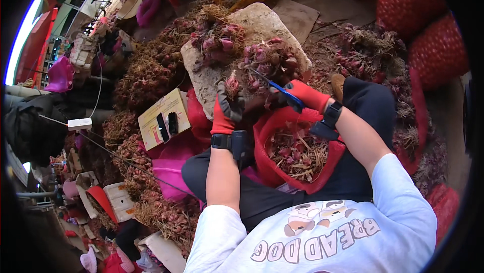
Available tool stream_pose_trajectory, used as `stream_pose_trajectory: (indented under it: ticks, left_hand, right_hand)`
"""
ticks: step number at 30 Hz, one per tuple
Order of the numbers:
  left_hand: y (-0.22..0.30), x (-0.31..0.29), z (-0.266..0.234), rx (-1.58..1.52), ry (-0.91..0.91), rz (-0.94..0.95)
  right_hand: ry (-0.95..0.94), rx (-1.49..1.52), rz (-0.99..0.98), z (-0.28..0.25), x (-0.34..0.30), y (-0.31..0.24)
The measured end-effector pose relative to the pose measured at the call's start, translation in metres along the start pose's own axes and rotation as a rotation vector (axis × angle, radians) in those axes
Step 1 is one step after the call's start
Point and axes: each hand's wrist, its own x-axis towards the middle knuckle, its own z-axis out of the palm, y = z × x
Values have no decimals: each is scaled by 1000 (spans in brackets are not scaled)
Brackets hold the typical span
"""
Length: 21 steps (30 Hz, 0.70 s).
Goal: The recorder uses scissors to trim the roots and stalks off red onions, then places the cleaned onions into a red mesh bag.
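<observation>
My left hand (228, 108), in a red and dark grey glove, is closed around a small reddish shallot (232, 84) with dry, straggly ends. My right hand (306, 95), gloved alike, grips blue-handled scissors (279, 87). Their blades point up and left toward a bunch of shallots (271, 62) on a pale, rough slab (262, 18); I cannot tell whether they touch it. A second shallot bunch (218, 42) lies farther left on that slab. Below my hands, between my legs, sits an open red net bag (318, 186) holding loose shallots and dry trimmings.
Heaps of shallots with dried stalks (151, 71) spread along the left. More shallots (370, 54) lie at the right, near full red net sacks (411, 3). A yellowish box (151, 122) carries a dark phone (162, 128). A cable (136, 164) crosses the left side.
</observation>
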Motion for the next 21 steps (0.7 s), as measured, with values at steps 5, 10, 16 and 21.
stream_pose_trajectory:
  ticks: [5,10,16,21]
  left_hand:
    - [-5,-36,0,-92,-110,78]
    - [-64,-114,62,396,-189,350]
    - [-138,-143,89,940,-102,615]
    - [-180,-146,86,454,-146,379]
  right_hand:
    - [-86,184,171,0,-55,-18]
    - [-81,366,56,27,-106,-17]
    - [27,282,-208,54,-145,20]
    - [174,299,-209,61,-150,55]
